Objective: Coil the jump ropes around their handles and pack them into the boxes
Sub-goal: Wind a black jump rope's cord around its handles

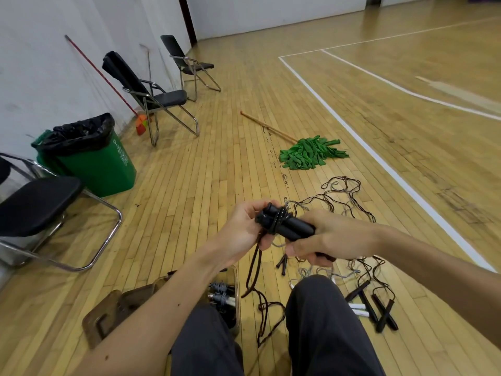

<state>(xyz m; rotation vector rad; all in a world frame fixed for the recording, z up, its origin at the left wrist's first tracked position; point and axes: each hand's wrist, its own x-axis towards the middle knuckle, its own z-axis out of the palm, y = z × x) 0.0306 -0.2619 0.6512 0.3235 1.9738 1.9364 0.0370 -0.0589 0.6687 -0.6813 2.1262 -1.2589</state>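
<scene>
The wooden gym floor point(206, 164) fills most of the view, marked with white court lines point(360, 137), and a white wall point(40, 63) runs along the left. Three black folding chairs stand by that wall: the nearest point(38, 207) at the left edge, another point(162, 100) farther back, and a third point(189, 65) beyond it. A green bin point(108, 164) with a black liner stands between the first two chairs. A red-handled broom point(103, 74) leans on the wall. A mop point(311, 153) with a green head lies flat on the floor.

The person sits with dark-trousered knees point(322, 316) at the bottom of the view. A brown box point(119, 310) lies open by the left knee, and coiled ropes point(221, 295) show inside it. Loose jump ropes point(349, 196) sprawl tangled on the floor ahead and to the right, with black handles point(385, 314) and white handles point(357, 309) lying beside the right knee.

Held above the knees is a pair of black handles point(295, 227), side by side, with a few turns of cord point(279, 217) around them. The left hand point(241, 234) grips their wrapped end. The right hand point(330, 237) is clamped on the other end. The remaining cord point(254, 267) hangs down to the floor between the knees.
</scene>
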